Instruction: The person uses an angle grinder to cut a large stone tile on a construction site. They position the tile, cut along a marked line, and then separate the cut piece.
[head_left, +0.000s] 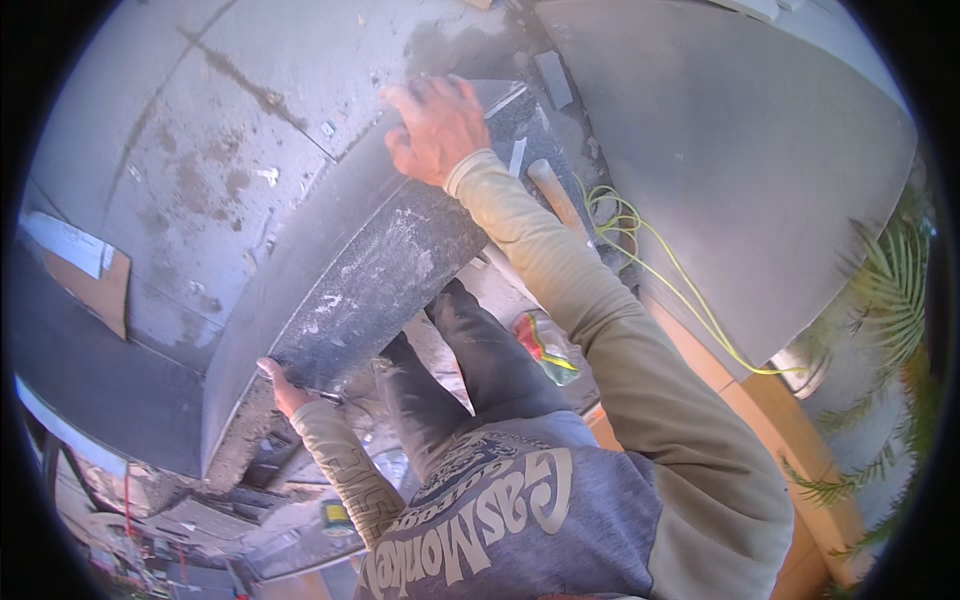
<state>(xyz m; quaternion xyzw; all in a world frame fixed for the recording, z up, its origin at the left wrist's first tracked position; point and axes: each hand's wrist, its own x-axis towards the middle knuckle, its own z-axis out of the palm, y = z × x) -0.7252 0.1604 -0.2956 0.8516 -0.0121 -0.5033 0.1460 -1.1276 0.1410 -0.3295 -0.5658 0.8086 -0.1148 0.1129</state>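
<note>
A large dark grey slab (pixel 290 245) stretches across in front of me, looking like stone or tile. Its side toward my legs (pixel 480 345) is rough and smeared with pale dust. At its near left end, my left hand (pixel 283 388) grips the edge with the thumb on top; the other fingers are partly hidden. My right hand (pixel 437 128) holds the far end, fingers bent over the edge and thumb apart. Close to my right forearm are a pale wooden handle (pixel 555 195) and a thin white strip (pixel 517 156).
A wide grey panel (pixel 740 170) lies at right, with a looped yellow-green cord (pixel 665 240) along it. Orange-brown boards (pixel 790 440) and palm fronds (pixel 895 290) are beyond. A colourful bag (pixel 545 348) lies by my legs. Debris dots the concrete floor (pixel 200 150); another dark panel (pixel 100 375) is at left.
</note>
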